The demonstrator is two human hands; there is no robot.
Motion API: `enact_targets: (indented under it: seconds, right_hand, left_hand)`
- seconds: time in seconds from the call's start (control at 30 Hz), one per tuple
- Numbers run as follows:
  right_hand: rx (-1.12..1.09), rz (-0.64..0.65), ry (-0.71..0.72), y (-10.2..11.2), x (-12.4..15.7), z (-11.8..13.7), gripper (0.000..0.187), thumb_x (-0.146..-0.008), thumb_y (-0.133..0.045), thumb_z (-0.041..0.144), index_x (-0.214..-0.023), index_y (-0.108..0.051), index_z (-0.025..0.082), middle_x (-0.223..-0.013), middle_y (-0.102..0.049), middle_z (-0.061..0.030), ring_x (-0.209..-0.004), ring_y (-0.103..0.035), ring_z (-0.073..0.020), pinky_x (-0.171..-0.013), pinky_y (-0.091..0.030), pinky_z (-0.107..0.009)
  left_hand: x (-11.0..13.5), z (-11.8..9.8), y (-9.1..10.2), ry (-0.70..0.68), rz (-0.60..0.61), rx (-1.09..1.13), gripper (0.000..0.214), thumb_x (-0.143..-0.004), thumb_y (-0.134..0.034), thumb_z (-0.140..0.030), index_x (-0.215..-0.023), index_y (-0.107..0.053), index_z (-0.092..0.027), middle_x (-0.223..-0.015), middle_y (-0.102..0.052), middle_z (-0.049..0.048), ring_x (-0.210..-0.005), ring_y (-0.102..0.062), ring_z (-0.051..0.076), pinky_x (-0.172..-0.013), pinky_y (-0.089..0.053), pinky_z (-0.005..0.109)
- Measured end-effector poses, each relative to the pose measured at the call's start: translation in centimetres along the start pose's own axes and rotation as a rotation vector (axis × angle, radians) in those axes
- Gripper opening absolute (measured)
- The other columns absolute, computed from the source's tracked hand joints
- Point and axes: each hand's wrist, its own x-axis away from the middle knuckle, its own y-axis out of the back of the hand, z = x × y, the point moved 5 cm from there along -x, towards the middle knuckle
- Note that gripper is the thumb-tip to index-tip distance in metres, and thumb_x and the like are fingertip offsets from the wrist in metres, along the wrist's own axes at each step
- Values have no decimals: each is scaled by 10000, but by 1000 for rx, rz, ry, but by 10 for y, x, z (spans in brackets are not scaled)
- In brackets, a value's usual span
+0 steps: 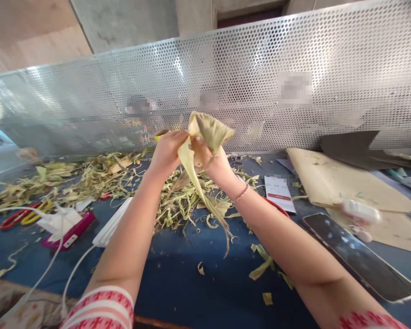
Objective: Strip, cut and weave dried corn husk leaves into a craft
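At the left, a loose heap of dry, pale-green plant scraps (55,180) spreads over the dark blue tabletop (178,283), with a magenta plastic power block (70,233) and a slim white plastic bar (113,224) nearer the person. The left hand (167,151) has its thumb and forefinger pinched on the edge of a dry, yellow-green, fan-shaped piece of husk (210,130), which is up in front of the perforated metal screen (270,55), above more scraps; a long, tapering tail hangs below. Pinching close to the fold would probably keep it from slipping, and light pressure should suit such brittle-looking stuff. The right hand (217,167) is closed on the piece's other side, its fingertips partly hidden; steady support there, while the left does the fine work, seems best. Keeping the tail free of the scraps would help avoid snags. Further right, a white-screened phone (277,194), a dark-screened phone (359,256) and brown paper sheets (342,176) lie apart from both hands.
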Motion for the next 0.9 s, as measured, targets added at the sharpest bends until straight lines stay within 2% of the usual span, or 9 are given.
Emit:
enact_targets:
  seconds: [0.07,0.17,0.37,0.5,0.63,0.8,0.9]
  right_hand:
    - [-51,19,-83,-3,1,0,326,-792,-498,480,-866,-607,181,-788,-605,-39,-833,-572,-167,-696,-480,-286]
    - [-126,36,-190,-7,3,3,407,-790,-480,531,-875,-607,154,-684,-593,-36,-719,-593,-155,-608,-481,-263]
    - [-181,-24,-255,-8,4,5,427,-792,-483,542,-909,-606,150,-623,-586,-28,-653,-610,-146,-543,-475,-237]
    - [-185,-12,-260,-7,3,-2,419,-802,-462,544,-885,-609,161,-598,-581,-23,-646,-611,-141,-521,-471,-224]
    - [-180,8,-259,-6,2,-4,434,-793,-458,567,-891,-605,171,-588,-579,-13,-629,-608,-134,-513,-469,-217]
    - [-231,51,-240,-8,3,-1,460,-767,-488,586,-892,-606,158,-603,-599,-22,-616,-604,-135,-525,-480,-222]
    - [-229,42,-232,-10,5,-2,455,-774,-481,576,-874,-618,153,-605,-607,-33,-620,-605,-143,-533,-486,-234]
  left_hand:
    - [1,0,3,16,-20,-17,321,-755,-526,-395,-512,-462,-195,-500,-455,-11,-527,-449,121,-561,-355,277]
    - [5,12,5,199,-125,74,408,-818,-414,-483,-530,-457,-197,-461,-405,-24,-462,-409,101,-514,-347,268]
    - [4,32,-18,309,-210,438,419,-793,-404,-578,-641,-521,-205,-456,-422,-29,-452,-445,87,-451,-374,238]
    - [2,34,-26,334,-186,541,449,-791,-378,-603,-642,-522,-206,-432,-396,-33,-419,-439,88,-414,-385,240]
    - [2,26,-24,330,-169,537,465,-801,-343,-611,-647,-522,-211,-428,-387,-27,-424,-454,100,-413,-402,252]
    - [4,17,-18,286,-204,474,490,-808,-286,-627,-708,-537,-218,-464,-397,-18,-461,-466,109,-472,-420,273]
    - [7,19,-11,284,-303,419,461,-820,-300,-600,-743,-543,-217,-494,-415,-17,-483,-467,109,-491,-413,272]
